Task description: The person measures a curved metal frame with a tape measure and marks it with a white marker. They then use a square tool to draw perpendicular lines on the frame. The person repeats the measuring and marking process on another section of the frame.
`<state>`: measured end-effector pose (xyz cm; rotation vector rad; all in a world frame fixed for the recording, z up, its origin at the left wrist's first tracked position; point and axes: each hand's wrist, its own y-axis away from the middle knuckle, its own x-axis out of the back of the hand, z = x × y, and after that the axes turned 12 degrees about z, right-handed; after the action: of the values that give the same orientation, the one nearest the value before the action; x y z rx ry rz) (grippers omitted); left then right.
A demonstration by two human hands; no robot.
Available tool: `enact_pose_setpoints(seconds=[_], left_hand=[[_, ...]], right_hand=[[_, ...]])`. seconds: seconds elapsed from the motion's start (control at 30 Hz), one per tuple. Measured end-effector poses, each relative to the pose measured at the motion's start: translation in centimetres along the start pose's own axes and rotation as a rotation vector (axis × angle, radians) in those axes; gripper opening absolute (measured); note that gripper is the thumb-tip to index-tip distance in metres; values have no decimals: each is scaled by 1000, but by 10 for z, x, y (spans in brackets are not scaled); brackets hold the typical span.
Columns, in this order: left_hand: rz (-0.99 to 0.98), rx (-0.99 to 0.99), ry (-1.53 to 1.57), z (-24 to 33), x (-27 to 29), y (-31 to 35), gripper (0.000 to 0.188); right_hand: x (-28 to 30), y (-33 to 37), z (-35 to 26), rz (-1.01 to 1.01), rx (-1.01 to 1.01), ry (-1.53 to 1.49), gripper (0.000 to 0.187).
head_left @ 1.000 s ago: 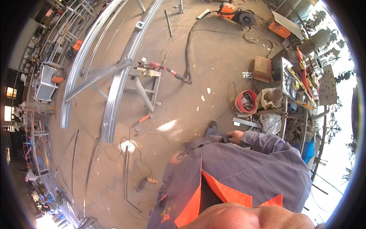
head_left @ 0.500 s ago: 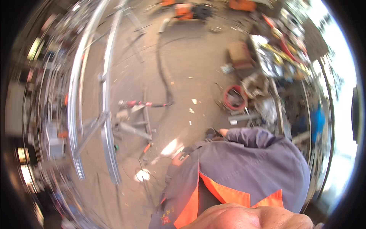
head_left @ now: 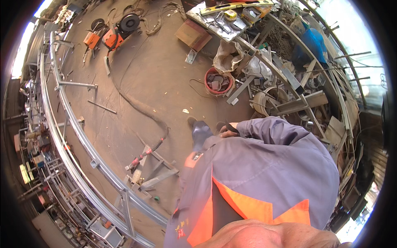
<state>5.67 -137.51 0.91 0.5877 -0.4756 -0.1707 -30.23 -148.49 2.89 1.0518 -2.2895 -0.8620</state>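
The right hand (head_left: 228,131) comes out of a grey-violet cloth sleeve (head_left: 269,128) and lies low beside the body, with the fingers curled around a small dark object that is too small to identify; I cannot tell if the grip is firm. The left hand is not visible, as it is hidden under the jacket. The grey work jacket with orange panels (head_left: 256,182) fills the lower middle of the view, and a dark shoe (head_left: 200,131) stands on the floor just beside the right hand. The brown dusty concrete floor (head_left: 157,74) is rough and stained. On it a thick dark rubber hose (head_left: 140,108) bends in a long curve toward a low stand of grey steel bars (head_left: 154,172). A long curved frame of pale galvanised steel profiles (head_left: 70,136) runs along the left side. Near the right hand, a little above it, stands a round red plastic bucket (head_left: 218,81) full of metal pieces. Behind it a metal counter (head_left: 215,20) carries tools and a yellow spirit level (head_left: 231,6). An orange machine with a black round wheel (head_left: 122,29) lies at the far end, and a flat brown cardboard box (head_left: 192,34) lies near the counter. The room is an open workshop with bright daylight at its edges.
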Motion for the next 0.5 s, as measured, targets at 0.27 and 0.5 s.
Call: enact_pose_setpoints(seconds=[0.27,0.5], left_hand=[[-105,33,-62,44,78,-73,36],[-159,-76,-114,54,144,-123,43]], right_hand=[[-13,-77,-34,258,42,-21,50],[-16,-143,-14,274,0,407,49]])
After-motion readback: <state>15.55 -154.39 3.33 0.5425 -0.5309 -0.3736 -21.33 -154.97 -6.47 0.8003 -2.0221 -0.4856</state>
